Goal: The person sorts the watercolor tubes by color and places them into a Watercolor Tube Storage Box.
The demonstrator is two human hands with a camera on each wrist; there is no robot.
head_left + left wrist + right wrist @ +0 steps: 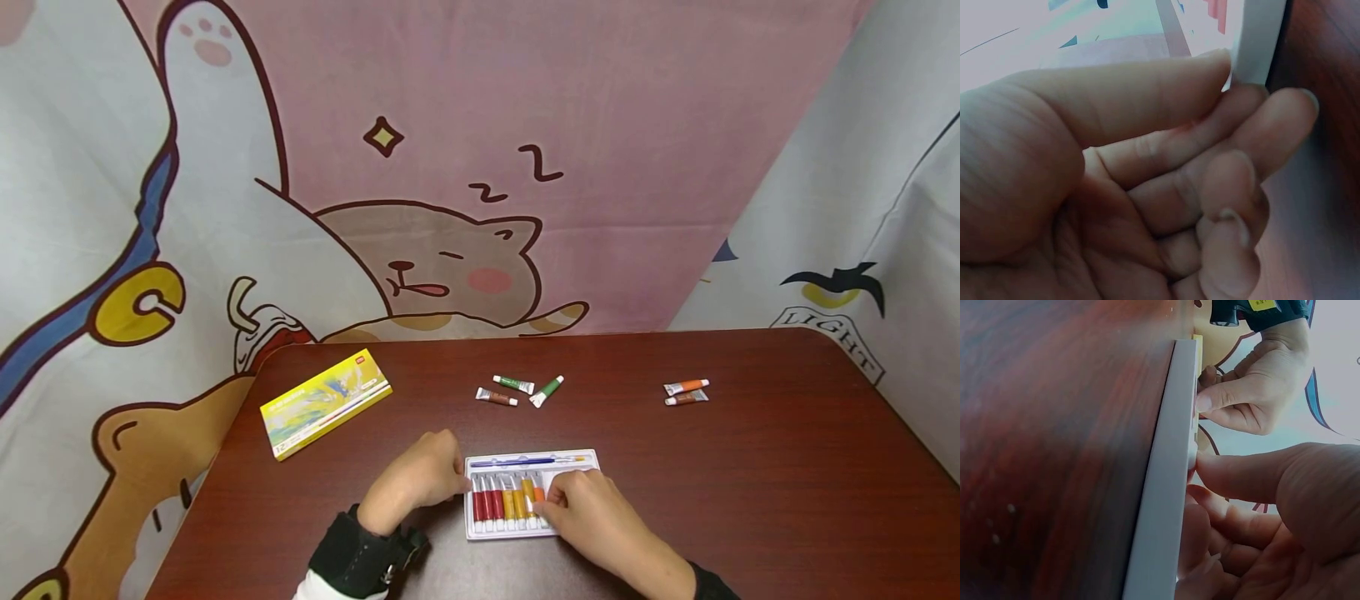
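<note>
A white plastic tray (517,536) lies on the table, holding a row of paint tubes (498,503) in red, yellow and orange. A thin blue-handled paintbrush (525,462) lies along its far side. My left hand (422,473) pinches the tray's left edge between thumb and fingers; the left wrist view shows the white rim at the fingertips. Over the right part of the tray, my right hand (592,512) pinches an orange paint tube (538,494) near its white cap. That hand hides the tray's right end.
Two green tubes (513,384) and a brown tube (497,397) lie loose beyond the tray. Farther right are a loose orange tube (686,387) and another brown one (687,398). A yellow paint box (326,404) lies at the back left, near the table's edge.
</note>
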